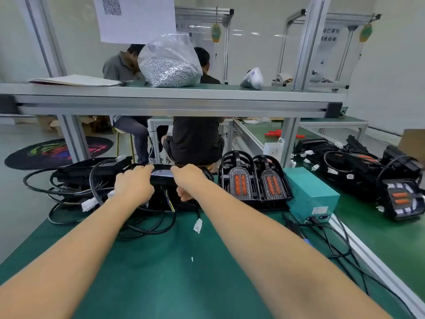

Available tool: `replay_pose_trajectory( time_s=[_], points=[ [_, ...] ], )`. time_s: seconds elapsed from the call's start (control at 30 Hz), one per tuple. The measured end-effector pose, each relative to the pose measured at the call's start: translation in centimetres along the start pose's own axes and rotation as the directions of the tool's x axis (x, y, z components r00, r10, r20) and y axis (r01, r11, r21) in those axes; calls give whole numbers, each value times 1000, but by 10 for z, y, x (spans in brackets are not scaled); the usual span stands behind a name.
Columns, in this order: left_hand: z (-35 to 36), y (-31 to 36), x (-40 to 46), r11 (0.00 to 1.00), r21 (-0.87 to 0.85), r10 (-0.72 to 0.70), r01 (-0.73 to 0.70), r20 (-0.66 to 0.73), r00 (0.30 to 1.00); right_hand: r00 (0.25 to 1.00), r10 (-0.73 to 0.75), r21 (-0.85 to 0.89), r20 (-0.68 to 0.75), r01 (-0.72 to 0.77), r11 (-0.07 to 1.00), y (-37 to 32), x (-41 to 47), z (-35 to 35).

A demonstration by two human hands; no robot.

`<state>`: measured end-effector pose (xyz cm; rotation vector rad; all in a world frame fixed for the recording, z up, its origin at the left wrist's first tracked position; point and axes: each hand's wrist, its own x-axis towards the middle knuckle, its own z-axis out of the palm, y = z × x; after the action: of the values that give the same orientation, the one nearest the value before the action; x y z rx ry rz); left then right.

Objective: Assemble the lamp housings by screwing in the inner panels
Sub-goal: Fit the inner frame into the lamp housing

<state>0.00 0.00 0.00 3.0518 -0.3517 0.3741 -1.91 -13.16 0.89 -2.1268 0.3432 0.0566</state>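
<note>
Your left hand (133, 187) and right hand (188, 180) both grip the black lamp housing (161, 178) at the far edge of the green mat (161, 261). This appears to be retrieval: next, seat it near you for screwing

Tabletop (161, 261): held lamp housing (161, 176) at the far edge, centre; cable pile (76, 187) to its left; two open housings (253, 180) to its right; power box (310, 194) further right. Screw bag (169, 63) on the shelf (172, 93) above.
</note>
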Motion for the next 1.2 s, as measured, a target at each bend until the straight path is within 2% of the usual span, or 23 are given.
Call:
replay_pose_trajectory(
  time_s=[0.1,0.2,0.37,0.43,0.53,0.63,0.73,0.8,0.83,0.87,0.93,1.03,1.1,1.2],
  points=[
    [2,0,-1,1000,-28,-5,6,7,1000,997,77,3,-5,-77,997,-2,10,6],
    [7,-6,-2,995,-96,33,-36,-37,999,978,209,195,-23,-200,960,-2,14,12],
    [11,-19,-11,956,-282,52,-83,-114,992,966,256,411,-38,-219,885,5,15,16],
    [8,-23,-15,935,-328,82,-136,-173,981,962,262,476,-75,-196,858,6,11,14],
    [2,-31,-20,943,-278,102,-185,-286,953,959,245,521,-142,-139,842,5,3,9],
    [-14,-36,-28,922,-358,6,-149,-371,929,959,193,598,-208,-32,801,7,-5,-5],
    [-28,-37,-46,840,-517,-84,-163,-421,903,969,138,711,-203,49,702,13,-19,-29],
    [-31,-35,-70,768,-595,-70,-239,-449,891,974,118,695,-196,53,717,24,-29,-45],
    [-29,-32,-86,733,-605,-19,-311,-475,880,975,103,675,-194,57,735,31,-35,-52],
    [-26,-30,-102,719,-573,71,-394,-503,861,975,104,678,-195,57,733,40,-43,-59],
    [-10,-26,-133,746,-403,313,-531,-492,813,977,116,715,-182,50,697,59,-60,-69],
    [32,-25,-163,767,-135,579,-627,-276,767,977,106,695,-185,54,717,91,-89,-77],
    [57,-25,-172,766,-14,631,-642,-172,757,973,106,639,-206,52,768,112,-107,-76],
    [82,-29,-178,778,-1,612,-628,-224,759,972,34,546,-232,101,832,143,-126,-70]
  ],
)
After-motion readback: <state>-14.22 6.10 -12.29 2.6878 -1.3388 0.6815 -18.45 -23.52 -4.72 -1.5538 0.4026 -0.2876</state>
